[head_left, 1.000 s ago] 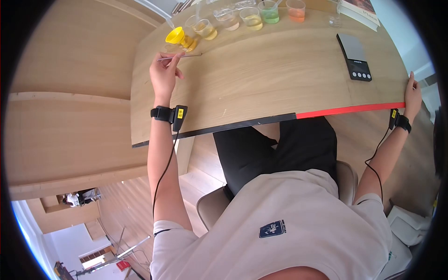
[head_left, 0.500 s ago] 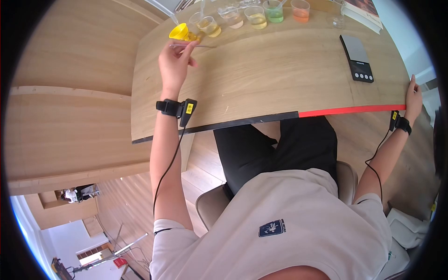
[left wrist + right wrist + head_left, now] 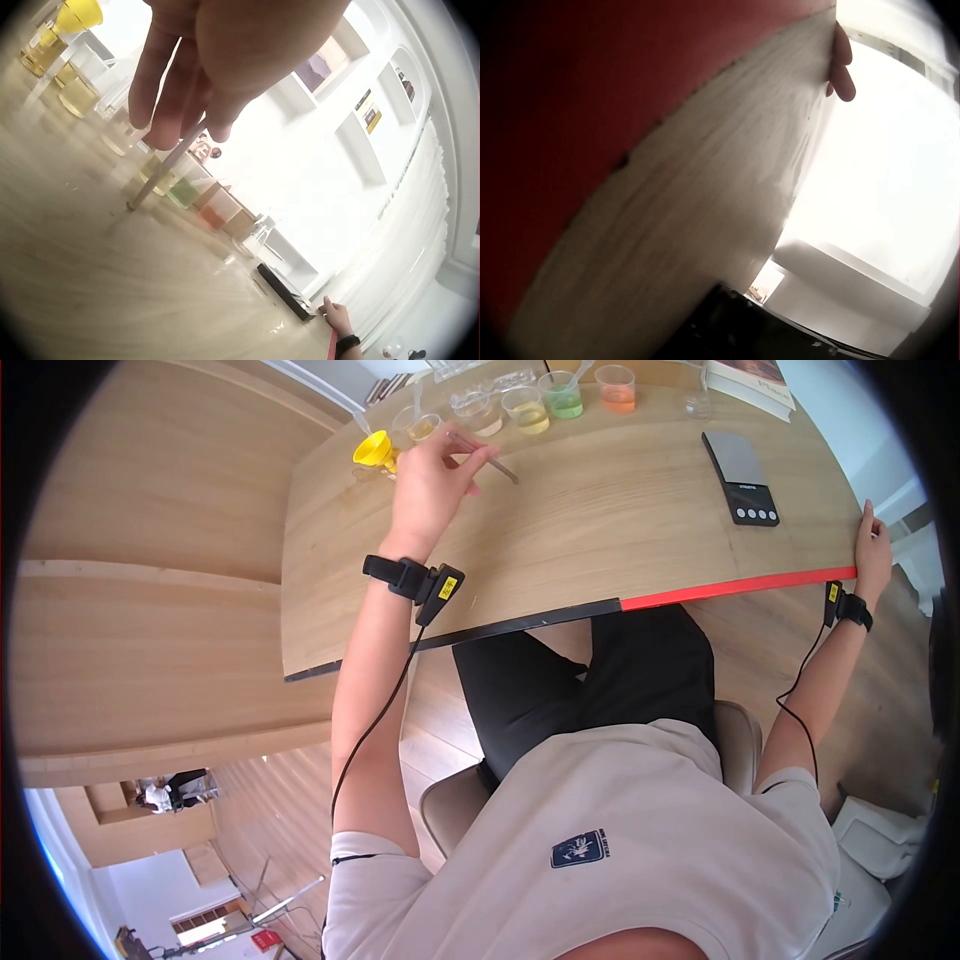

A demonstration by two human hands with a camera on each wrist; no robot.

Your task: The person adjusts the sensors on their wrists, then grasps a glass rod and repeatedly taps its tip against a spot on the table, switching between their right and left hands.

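Observation:
My left hand (image 3: 432,485) pinches a thin greyish rod (image 3: 506,471) between thumb and fingers over the far left of the table. In the left wrist view the rod (image 3: 161,171) slants down, its dark tip close over the tabletop. Left of that hand, a yellow funnel (image 3: 373,448) sits in a small container (image 3: 42,58) of amber liquid. Behind the hand stand clear cups, one with pale yellow liquid (image 3: 526,415), one green (image 3: 564,400), one orange (image 3: 617,392); the hand partly hides others. My right hand (image 3: 873,550) rests at the table's right edge, its fingertips (image 3: 844,81) showing past the board.
A black digital scale (image 3: 745,500) lies on the right side of the wooden table (image 3: 600,520). Beyond it are a clear glass vessel (image 3: 697,402) and books (image 3: 760,382). Red and black tape (image 3: 735,588) lines the near edge. A wooden partition (image 3: 150,630) stands left of the table.
My left hand has moved to the right, away from the funnel, with the rod, which now slants more downward. The right hand stays at the table's edge. The head view has shifted slightly.

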